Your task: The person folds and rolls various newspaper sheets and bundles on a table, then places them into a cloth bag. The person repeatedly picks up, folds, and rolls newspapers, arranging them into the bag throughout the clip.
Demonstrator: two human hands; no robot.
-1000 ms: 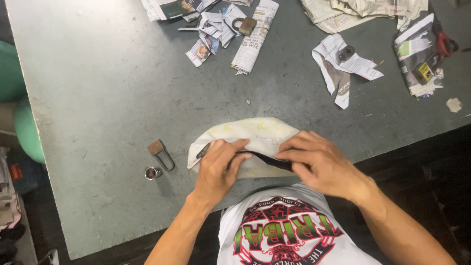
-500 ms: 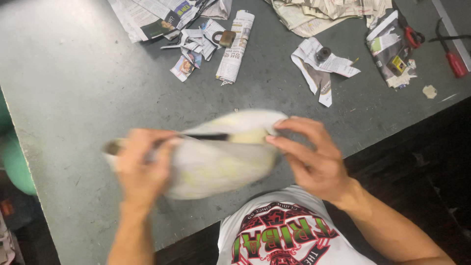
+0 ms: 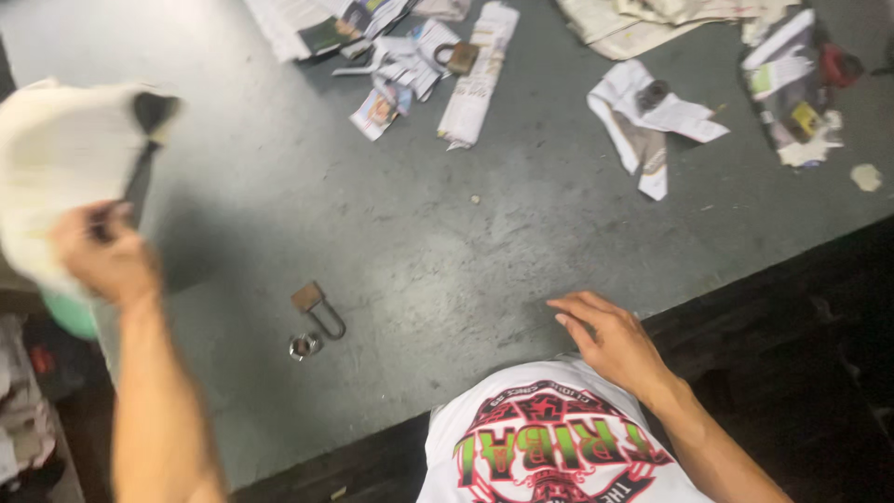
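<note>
My left hand point(image 3: 101, 256) grips a pale cream cloth bag point(image 3: 58, 158) with a dark strip at its top, holding it up at the far left over the table's left edge; the bag is blurred. My right hand point(image 3: 610, 337) rests open at the near edge of the grey metal table point(image 3: 521, 233), fingers spread, holding nothing. An open padlock point(image 3: 317, 309) with its shackle swung out lies on the table between the two hands, and a small round metal piece point(image 3: 304, 346) lies just in front of it.
Crumpled and rolled newspaper scraps point(image 3: 475, 70) lie along the far side, one with a padlock point(image 3: 458, 58) on it. More paper point(image 3: 652, 116) and a wrapped bundle point(image 3: 792, 93) sit at the far right. A green object point(image 3: 70, 315) shows below the table's left edge.
My left hand has swung the cream bag from the table's near middle up and away to the far left. My right hand let go of it and now rests at the table edge.
</note>
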